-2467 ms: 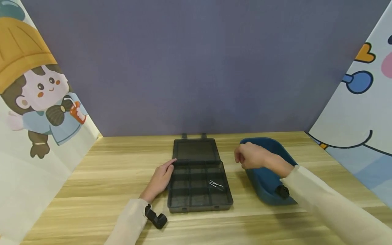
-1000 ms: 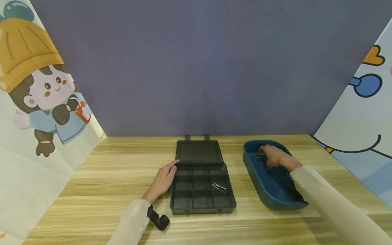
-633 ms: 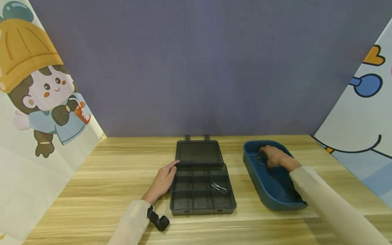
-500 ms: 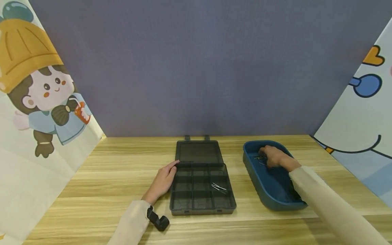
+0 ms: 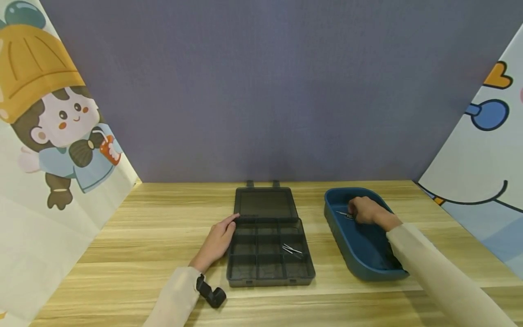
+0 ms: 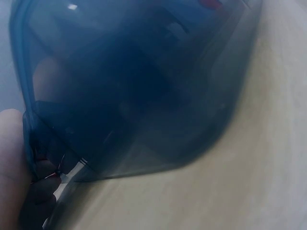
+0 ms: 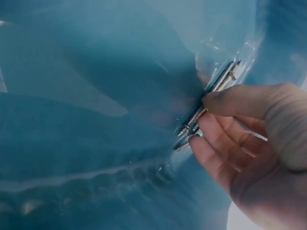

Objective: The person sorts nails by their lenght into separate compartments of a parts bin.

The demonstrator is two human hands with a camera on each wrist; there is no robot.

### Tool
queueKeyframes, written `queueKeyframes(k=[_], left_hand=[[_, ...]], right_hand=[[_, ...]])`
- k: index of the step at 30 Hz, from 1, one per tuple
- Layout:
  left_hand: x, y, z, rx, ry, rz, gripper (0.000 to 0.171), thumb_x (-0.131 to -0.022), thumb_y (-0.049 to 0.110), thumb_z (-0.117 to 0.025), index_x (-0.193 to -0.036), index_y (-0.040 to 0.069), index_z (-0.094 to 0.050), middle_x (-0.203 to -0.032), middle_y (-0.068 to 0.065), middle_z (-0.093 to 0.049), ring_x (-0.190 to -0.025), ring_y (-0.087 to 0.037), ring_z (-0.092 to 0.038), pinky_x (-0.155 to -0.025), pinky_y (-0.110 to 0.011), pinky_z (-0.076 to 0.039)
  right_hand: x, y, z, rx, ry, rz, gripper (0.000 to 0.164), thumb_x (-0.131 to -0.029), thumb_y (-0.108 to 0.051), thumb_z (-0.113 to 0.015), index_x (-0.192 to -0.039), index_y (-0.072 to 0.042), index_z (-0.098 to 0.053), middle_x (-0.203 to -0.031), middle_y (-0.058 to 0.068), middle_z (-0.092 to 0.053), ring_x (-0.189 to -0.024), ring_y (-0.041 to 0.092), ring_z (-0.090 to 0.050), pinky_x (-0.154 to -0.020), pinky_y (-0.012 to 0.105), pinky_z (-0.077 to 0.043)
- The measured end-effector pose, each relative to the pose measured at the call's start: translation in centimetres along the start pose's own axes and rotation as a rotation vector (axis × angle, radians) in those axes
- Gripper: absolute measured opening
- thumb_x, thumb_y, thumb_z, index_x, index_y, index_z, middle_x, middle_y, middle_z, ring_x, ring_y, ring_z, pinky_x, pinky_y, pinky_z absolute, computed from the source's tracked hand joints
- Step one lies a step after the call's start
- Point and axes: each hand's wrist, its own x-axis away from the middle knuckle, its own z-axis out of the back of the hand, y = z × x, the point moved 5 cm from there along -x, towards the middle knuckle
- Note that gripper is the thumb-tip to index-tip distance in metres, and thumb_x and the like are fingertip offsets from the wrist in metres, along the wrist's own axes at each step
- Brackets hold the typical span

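My left hand (image 5: 215, 243) rests along the left side of a dark, see-through compartment box (image 5: 245, 282), its index finger stretched to the hinge corner. The box's lid (image 5: 266, 203) lies folded back. Several thin silvery nails (image 5: 292, 249) lie in its right middle compartment. Inside the blue basin (image 5: 347, 247), my right hand (image 5: 366, 211) pinches a small bundle of metal screws (image 7: 211, 100). In the right wrist view the thumb lies over the bundle with fingers under it, and threaded ends show. The left wrist view shows the box wall (image 6: 144, 172) blurred, with left-hand fingers beside it.
Both containers stand on a wood-grain table (image 5: 163, 209), the basin to the right of the box. A grey-purple panel (image 5: 269, 91) rises behind, and printed cartoon panels flank both sides. A black wrist camera (image 5: 212, 293) hangs near the box's front left corner.
My right hand has gone from over the basin's left rim down into it. Since half a second ago it has shifted slightly, and the screws are drawn together at its fingers. The left hand stays put.
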Motion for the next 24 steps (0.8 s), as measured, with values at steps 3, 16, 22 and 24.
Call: queueKeyframes(k=[3,16,22,24], left_hand=[[0.0,-0.02,-0.02,-0.001,-0.001,0.003,0.037,-0.101,0.012,-0.041,-0.133,0.0,-0.054,-0.135,-0.02,-0.054,-0.128,-0.036,-0.048,-0.107,-0.05,-0.037],[-0.02,-0.16,0.05,0.0,-0.014,0.011,0.038,-0.102,0.014,-0.039,-0.135,0.0,-0.052,-0.129,-0.022,-0.058,-0.125,-0.035,-0.051,-0.105,-0.051,-0.039],[0.0,-0.09,-0.01,-0.004,-0.028,0.026,0.039,-0.103,0.016,-0.038,-0.136,0.002,-0.051,-0.08,-0.018,-0.061,-0.098,-0.028,-0.062,-0.104,-0.05,-0.041],[-0.01,-0.07,-0.08,-0.004,-0.038,0.036,0.039,-0.102,0.016,-0.038,-0.137,0.003,-0.05,-0.064,-0.008,-0.053,-0.072,-0.02,-0.057,-0.101,-0.048,-0.044]], right_hand=[[0.01,-0.02,-0.04,-0.004,0.009,0.007,0.022,-0.074,0.012,-0.054,-0.089,-0.002,-0.063,-0.081,0.008,-0.06,-0.069,0.018,-0.052,-0.061,0.031,-0.045],[-0.35,-0.07,-0.3,-0.021,0.001,0.015,0.016,-0.077,0.01,-0.057,-0.081,-0.005,-0.06,-0.074,0.004,-0.056,-0.064,0.015,-0.047,-0.059,0.027,-0.039],[-0.31,0.09,-0.65,-0.024,-0.034,0.013,0.015,-0.077,0.009,-0.057,-0.084,-0.005,-0.058,-0.076,0.005,-0.054,-0.066,0.017,-0.045,-0.059,0.028,-0.037],[-0.27,0.2,-0.67,-0.019,-0.035,0.013,0.015,-0.077,0.008,-0.057,-0.084,-0.005,-0.058,-0.076,0.004,-0.054,-0.066,0.017,-0.045,-0.06,0.028,-0.037]])
